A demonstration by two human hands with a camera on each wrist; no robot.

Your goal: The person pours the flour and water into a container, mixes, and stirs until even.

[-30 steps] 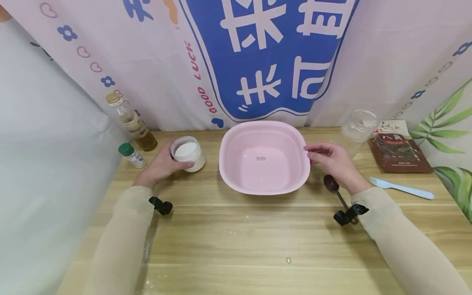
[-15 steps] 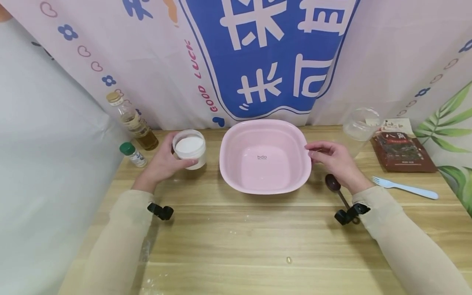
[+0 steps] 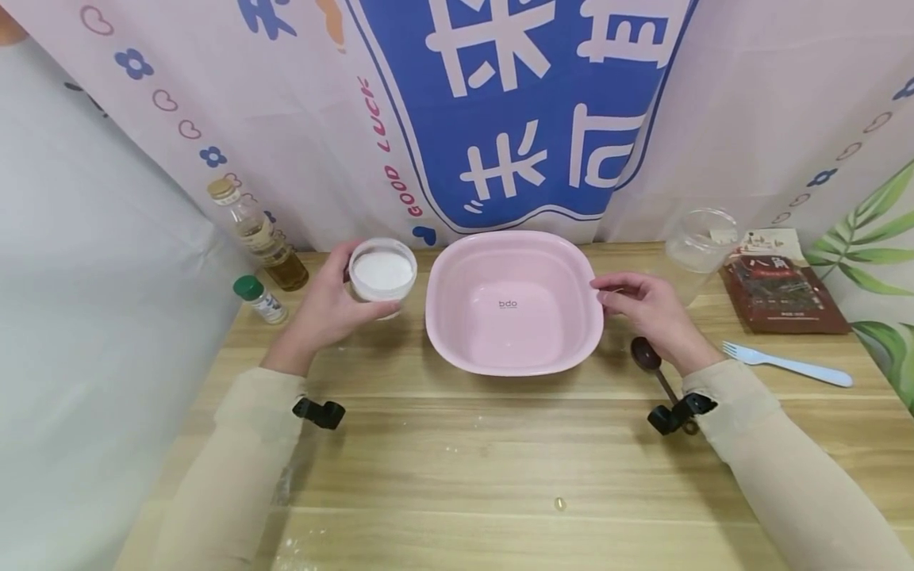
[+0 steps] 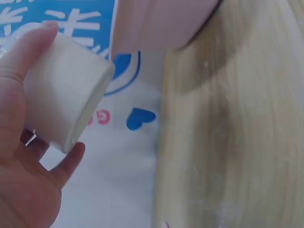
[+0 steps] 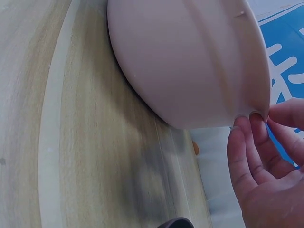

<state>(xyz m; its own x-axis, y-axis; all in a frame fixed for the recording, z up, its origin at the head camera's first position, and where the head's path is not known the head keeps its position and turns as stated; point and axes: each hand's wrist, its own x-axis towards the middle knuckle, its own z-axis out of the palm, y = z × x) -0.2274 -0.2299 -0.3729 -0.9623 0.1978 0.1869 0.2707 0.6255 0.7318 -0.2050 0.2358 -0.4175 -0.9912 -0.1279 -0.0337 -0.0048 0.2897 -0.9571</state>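
Observation:
My left hand point(image 3: 328, 309) grips a clear-rimmed jar point(image 4: 66, 88) with its thumb on the near side and fingers round the back. White powder point(image 3: 383, 271) fills much of the jar, which is raised off the table and tilted a little, just left of the pink basin point(image 3: 510, 337). The left wrist view has the jar's base showing above the fingertips. On the basin's right side, my right hand point(image 3: 653, 313) pinches the rim between thumb and fingers. Nothing lies inside the basin, which stands on the table.
An oil bottle point(image 3: 264, 242) and a green-capped shaker point(image 3: 260, 300) stand at the left. To the right are a clear cup point(image 3: 696, 250), a brown spice packet point(image 3: 781, 297), a blue fork point(image 3: 789, 365) and a dark spoon point(image 3: 646, 354). A printed cloth point(image 3: 286, 119) hangs behind.
My left hand has lifted the jar from the table and carried it right, towards the basin, tipping it slightly. The right hand keeps its pinch on the basin rim.

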